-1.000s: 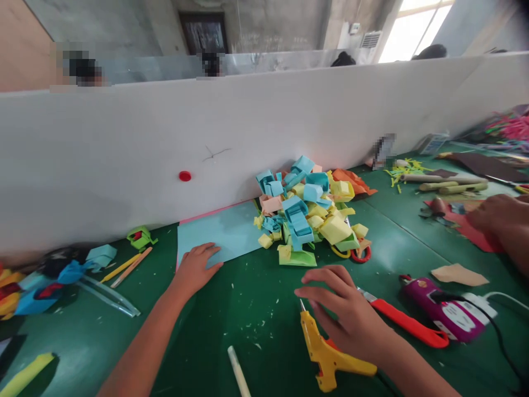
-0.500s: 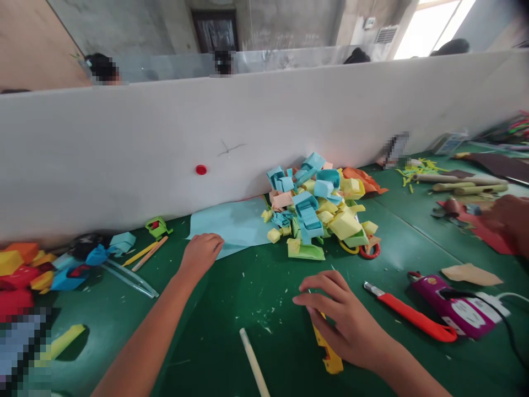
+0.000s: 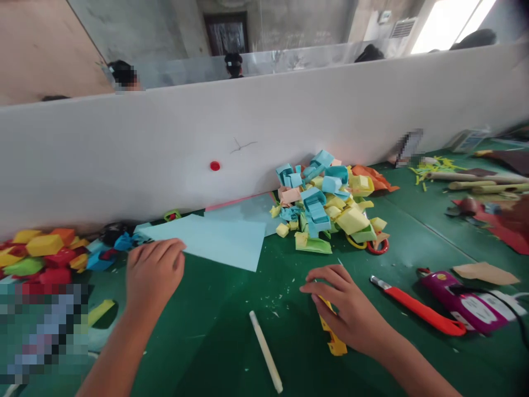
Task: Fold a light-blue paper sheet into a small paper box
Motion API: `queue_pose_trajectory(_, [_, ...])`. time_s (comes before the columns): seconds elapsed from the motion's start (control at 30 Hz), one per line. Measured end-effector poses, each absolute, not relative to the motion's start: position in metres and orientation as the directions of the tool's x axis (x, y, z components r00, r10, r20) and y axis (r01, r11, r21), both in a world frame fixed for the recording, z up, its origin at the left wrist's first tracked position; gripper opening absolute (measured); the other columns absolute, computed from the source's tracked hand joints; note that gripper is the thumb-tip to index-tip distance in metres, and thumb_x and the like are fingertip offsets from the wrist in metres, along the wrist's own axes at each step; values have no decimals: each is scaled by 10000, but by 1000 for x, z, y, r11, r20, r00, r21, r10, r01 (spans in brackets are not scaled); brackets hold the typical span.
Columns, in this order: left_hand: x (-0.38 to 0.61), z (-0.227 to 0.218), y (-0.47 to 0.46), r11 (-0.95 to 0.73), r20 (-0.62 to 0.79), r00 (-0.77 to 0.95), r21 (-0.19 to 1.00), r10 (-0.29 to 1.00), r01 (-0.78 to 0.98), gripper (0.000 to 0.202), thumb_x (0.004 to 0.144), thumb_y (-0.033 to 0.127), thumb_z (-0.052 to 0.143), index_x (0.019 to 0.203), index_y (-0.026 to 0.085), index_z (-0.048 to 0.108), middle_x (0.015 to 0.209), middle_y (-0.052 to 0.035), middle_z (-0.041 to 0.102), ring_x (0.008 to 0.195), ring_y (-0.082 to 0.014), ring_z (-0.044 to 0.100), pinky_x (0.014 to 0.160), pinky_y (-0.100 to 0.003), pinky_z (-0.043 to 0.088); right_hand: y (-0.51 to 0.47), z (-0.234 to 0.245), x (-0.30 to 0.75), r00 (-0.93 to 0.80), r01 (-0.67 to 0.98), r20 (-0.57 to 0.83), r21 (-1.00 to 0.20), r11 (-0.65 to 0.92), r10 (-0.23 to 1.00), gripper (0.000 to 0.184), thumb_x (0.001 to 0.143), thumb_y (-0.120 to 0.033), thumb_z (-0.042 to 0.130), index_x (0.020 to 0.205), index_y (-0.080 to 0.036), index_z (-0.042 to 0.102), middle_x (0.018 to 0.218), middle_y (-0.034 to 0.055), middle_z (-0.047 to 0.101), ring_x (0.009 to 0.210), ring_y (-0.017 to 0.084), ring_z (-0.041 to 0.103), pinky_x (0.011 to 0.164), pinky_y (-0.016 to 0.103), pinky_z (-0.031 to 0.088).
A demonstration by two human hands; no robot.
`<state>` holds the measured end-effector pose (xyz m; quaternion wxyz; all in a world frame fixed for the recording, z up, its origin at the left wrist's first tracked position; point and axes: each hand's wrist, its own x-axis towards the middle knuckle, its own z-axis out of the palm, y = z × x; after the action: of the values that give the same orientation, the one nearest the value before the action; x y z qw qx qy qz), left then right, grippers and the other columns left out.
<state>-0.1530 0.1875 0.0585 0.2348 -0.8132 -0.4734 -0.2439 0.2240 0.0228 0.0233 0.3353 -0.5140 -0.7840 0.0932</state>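
Your left hand [image 3: 152,275] pinches the sheet [image 3: 223,241], left of the pile [image 3: 317,207]; your right hand [image 3: 345,306], half-open, seemingly empty, over the glue gun [image 3: 337,345], could knock it if lowered.

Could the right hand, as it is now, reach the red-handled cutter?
Probably yes: the right hand is close to the red-handled cutter, and only green tabletop shows between them.

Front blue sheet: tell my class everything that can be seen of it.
The blue sheet is pale, plain and thin, paper by its look, with straight edges and no fold that shows. The left grip holds it by the near edge, hiding part of it. It slants, overlapping another sheet behind; whether it touches the table is unclear.
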Motion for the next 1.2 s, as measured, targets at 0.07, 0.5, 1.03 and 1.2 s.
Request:
queue_pose_trajectory(0.07, [-166,56,148,-377,656,384,-162,649,912,180,889,187,567,988,275,690,1053,-37,760,1004,-306,685,970,-493,421,23,22,220,-260,737,416,-498,458,871,305,951,-82,463,1128,-235,659,1145,116,640,1091,247,581,891,420,532])
queue_pose_trajectory(0.5, [-130,-9,-35,-310,441,206,178,874,934,197,966,294,489,1003,301,682,940,-61,758,833,-274,712,715,-419,536,7,31,133,-459,709,124,-546,447,880,352,950,-183,503,1278,-228,621,1145,87,691,1036,253,618,904,432,510])
queue_pose_trajectory(1.03, [-86,-28,-47,-105,106,56,546,993,831,348,960,314,448,1285,276,566,1094,-89,709,678,-211,695,481,-292,506,-39,-4,143,-258,895,-92,-398,202,962,386,865,-79,481,1162,-249,660,1010,55,692,825,229,697,619,312,441])
queue_pose_trajectory(1.2, [-82,-27,-44,-60,129,-20,583,991,810,348,948,355,481,1278,270,552,1100,-84,695,677,-206,699,477,-288,508,-48,-10,154,-221,887,-79,-431,167,972,343,885,-129,498,1170,-241,654,963,56,703,856,246,687,651,323,451])
